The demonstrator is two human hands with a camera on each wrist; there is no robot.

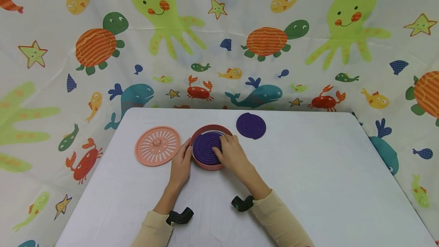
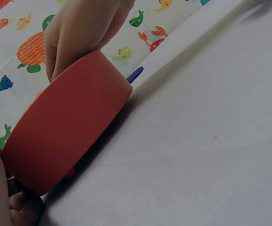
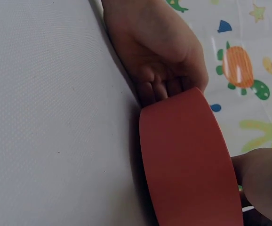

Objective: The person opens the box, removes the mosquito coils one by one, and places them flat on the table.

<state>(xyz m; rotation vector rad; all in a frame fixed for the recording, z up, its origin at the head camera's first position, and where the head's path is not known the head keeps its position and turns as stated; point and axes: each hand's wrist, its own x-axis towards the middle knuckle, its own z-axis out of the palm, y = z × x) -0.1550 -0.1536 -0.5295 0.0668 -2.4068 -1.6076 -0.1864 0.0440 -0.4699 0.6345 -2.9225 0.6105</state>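
A round red-brown mosquito coil box (image 1: 210,167) stands on the table, its top off. A purple mosquito coil (image 1: 205,148) lies flat within its rim. My left hand (image 1: 181,165) holds the box by its left side; in the left wrist view some fingers (image 2: 25,207) curl at the foot of the wall. Reaching over the right rim, my right hand (image 1: 234,153) pinches the coil's right edge, thumb on top and fingers down inside the rim. Those fingertips are hidden behind the wall in both wrist views.
A slotted pink lid (image 1: 142,154) lies left of the box, close to my left hand. Behind and to the right lies another purple coil (image 1: 251,125). The white table (image 1: 326,182) ends at a cloth backdrop (image 1: 212,41) printed with sea animals.
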